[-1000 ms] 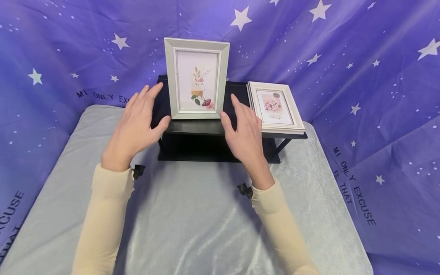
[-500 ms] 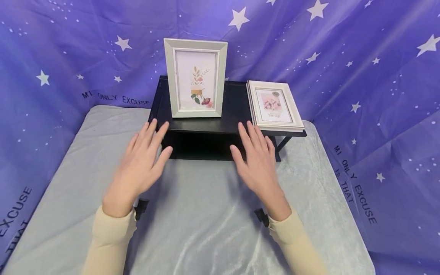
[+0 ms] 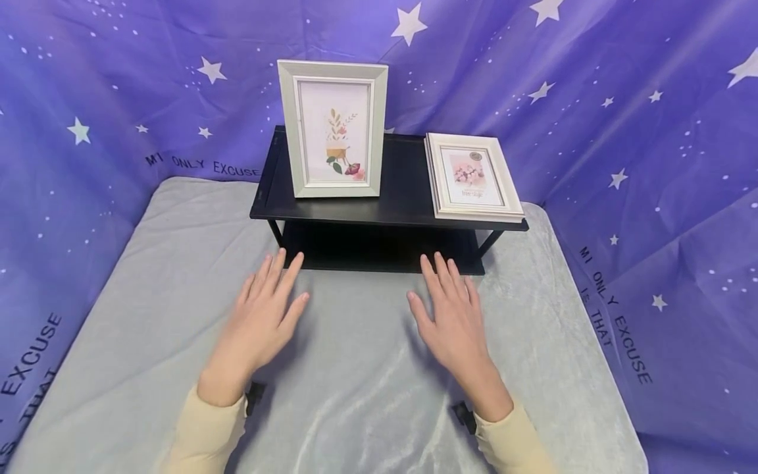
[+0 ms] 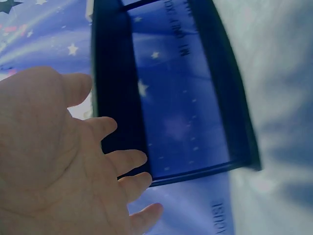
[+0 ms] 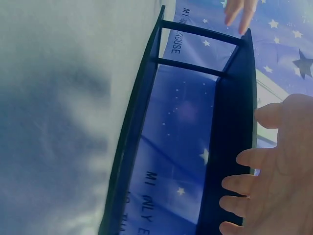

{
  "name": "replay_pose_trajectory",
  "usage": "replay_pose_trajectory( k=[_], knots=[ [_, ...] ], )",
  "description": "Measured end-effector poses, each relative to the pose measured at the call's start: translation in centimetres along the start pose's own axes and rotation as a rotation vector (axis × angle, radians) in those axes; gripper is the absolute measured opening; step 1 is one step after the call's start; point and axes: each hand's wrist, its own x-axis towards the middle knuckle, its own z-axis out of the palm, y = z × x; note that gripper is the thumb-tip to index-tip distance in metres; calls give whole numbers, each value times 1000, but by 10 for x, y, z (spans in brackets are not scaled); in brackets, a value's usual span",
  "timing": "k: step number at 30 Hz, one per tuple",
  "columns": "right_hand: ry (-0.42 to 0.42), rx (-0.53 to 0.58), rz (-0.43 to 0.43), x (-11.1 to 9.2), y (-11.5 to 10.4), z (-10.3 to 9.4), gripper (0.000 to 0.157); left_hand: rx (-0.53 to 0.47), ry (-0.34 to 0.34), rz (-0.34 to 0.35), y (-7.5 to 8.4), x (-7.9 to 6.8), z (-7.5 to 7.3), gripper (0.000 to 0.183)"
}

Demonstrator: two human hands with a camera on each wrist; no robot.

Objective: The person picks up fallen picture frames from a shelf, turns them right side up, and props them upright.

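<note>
On top of a black two-tier shelf (image 3: 403, 178), a pale green photo frame (image 3: 287, 131) stands upright left of the middle, showing a floral print. At the shelf's right end a cream photo frame (image 3: 509, 184) with a pink blossom picture lies flat, seemingly stacked on another. My left hand (image 3: 257, 322) hovers over the cloth before the shelf's left front, fingers spread and straight, holding nothing. To the right, my right hand (image 3: 453, 326) is likewise spread with nothing in it, fingertips near the lower tier's front edge in the head view. Both palms show in the wrist views.
A pale grey velvety cloth (image 3: 355, 368) covers the table. Purple star-printed curtains (image 3: 177, 99) hang close behind the shelf and along both sides. The shelf's slanted legs (image 3: 490, 243) flank its open lower level.
Both hands have drawn back from beside the upright frame toward the body and down over the cloth, moving farther apart from it. The frames stay where they were on the shelf.
</note>
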Motion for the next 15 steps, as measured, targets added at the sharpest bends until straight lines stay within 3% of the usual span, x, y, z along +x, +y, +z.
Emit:
replay_pose_trajectory(
  k=[7,15],
  knots=[
    [64,87,88,1,32,-4,65,-25,-51,6,19,12,23,65],
    [315,123,240,26,74,-43,55,-5,37,173,67,51,13,64]
  ],
)
